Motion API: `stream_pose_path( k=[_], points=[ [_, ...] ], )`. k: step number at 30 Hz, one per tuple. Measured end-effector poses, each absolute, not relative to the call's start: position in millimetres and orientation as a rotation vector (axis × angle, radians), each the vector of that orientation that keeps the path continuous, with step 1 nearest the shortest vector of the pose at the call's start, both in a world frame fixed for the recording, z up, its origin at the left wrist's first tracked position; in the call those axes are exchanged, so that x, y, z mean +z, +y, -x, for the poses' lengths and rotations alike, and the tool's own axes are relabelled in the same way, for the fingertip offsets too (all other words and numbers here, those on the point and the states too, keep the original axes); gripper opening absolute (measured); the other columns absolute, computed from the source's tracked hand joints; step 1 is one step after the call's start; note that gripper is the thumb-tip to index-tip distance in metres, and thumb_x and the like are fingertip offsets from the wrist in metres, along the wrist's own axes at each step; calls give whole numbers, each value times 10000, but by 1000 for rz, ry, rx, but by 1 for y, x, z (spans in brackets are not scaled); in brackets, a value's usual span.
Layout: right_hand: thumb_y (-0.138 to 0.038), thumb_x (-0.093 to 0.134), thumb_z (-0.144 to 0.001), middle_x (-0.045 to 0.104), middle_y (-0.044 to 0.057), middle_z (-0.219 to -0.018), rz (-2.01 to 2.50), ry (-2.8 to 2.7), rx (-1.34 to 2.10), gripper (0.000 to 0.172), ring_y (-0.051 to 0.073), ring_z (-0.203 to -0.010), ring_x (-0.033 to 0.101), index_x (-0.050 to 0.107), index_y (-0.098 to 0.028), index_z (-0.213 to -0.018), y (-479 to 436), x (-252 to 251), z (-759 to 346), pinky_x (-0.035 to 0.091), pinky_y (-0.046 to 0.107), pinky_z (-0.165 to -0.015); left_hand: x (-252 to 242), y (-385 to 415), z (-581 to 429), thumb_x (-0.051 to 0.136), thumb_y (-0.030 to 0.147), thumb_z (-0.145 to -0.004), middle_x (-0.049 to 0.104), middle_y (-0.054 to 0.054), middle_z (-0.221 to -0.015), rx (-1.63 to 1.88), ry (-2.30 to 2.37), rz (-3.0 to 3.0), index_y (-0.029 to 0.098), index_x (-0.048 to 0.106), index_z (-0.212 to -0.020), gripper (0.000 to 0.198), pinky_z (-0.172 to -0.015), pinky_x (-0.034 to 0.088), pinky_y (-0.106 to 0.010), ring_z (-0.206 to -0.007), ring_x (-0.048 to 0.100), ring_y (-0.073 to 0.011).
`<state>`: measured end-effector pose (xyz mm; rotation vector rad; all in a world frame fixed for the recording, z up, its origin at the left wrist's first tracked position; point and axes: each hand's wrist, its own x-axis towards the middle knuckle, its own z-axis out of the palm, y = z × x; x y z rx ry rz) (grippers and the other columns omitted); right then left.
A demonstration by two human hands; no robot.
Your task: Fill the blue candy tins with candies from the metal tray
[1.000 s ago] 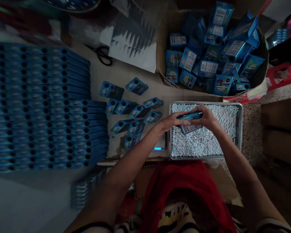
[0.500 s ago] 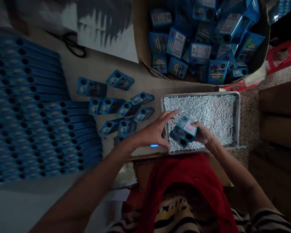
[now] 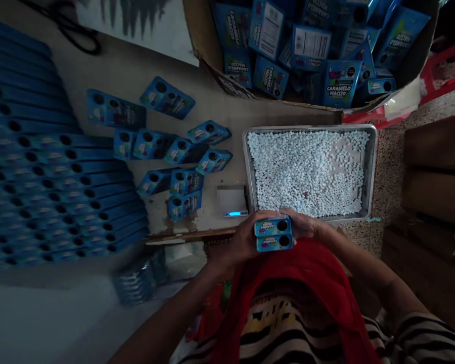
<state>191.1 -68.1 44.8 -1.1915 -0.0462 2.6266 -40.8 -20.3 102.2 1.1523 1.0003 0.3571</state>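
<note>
Two small blue candy boxes (image 3: 273,234), stacked against each other, are held between my hands close to the red apron. My left hand (image 3: 245,236) is closed around their left side. On their right side, my right hand (image 3: 301,225) grips them, its fingers partly hidden behind the boxes. Just beyond the hands lies a metal tray (image 3: 372,172) with a layer of small pale candies (image 3: 296,167). Left of the tray sits a small scale (image 3: 232,202) with a lit blue display.
Several loose blue boxes (image 3: 167,101) lie on the table (image 3: 212,108). Long rows of stacked boxes (image 3: 60,182) fill the left. A cardboard carton (image 3: 200,40) full of blue boxes stands at the back. Black scissors (image 3: 76,30) lie at upper left; brown cartons (image 3: 436,151) stand at right.
My right hand has brought the boxes from above the tray down toward my body. My left hand, open and apart before, has closed on them. The view has shifted, uncovering the scale.
</note>
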Motion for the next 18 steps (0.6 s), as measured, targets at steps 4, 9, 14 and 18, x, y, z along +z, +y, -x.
stream_pose_path(
  k=[4, 9, 14, 18],
  points=[
    [-685, 452, -1095, 786, 121, -1186, 1828, -1406, 1520, 541, 283, -1161, 704, 732, -225, -1145, -2, 34, -239, 566, 477, -1106, 64, -40, 27, 999, 477, -585, 734, -103, -1333, 536, 1426, -961, 298, 618, -1313, 841, -1108, 605, -608, -1219, 739, -368],
    [-567, 426, -1136, 582, 70, -1670, 1533, -2328, 993, 501, 366, -1632, 371, 662, -275, -1468, 104, -10, -297, 280, 640, -1345, 12, -40, -3, 948, 483, -629, 638, -123, -1505, 719, 1682, -868, 302, 421, -1463, 1003, -1164, 564, -546, -1310, 698, -329],
    [-582, 385, -1143, 439, 64, -1771, 1523, -2476, 840, 606, 419, -1660, 300, 497, -276, -1654, 111, -49, -304, 214, 706, -1346, -26, -36, -33, 976, 518, -634, 539, -164, -1632, 926, 1758, -886, 287, 364, -1500, 1086, -1231, 525, -521, -1435, 626, -328],
    [-525, 372, -1149, 525, 95, -1694, 1702, -2383, 825, 562, 412, -1590, 395, 573, -278, -1613, 61, -43, -293, 297, 674, -1325, -43, -36, -55, 992, 648, -672, 490, -183, -1680, 912, 1877, -895, 291, 345, -1583, 1173, -1253, 496, -576, -1494, 575, -369]
  ],
)
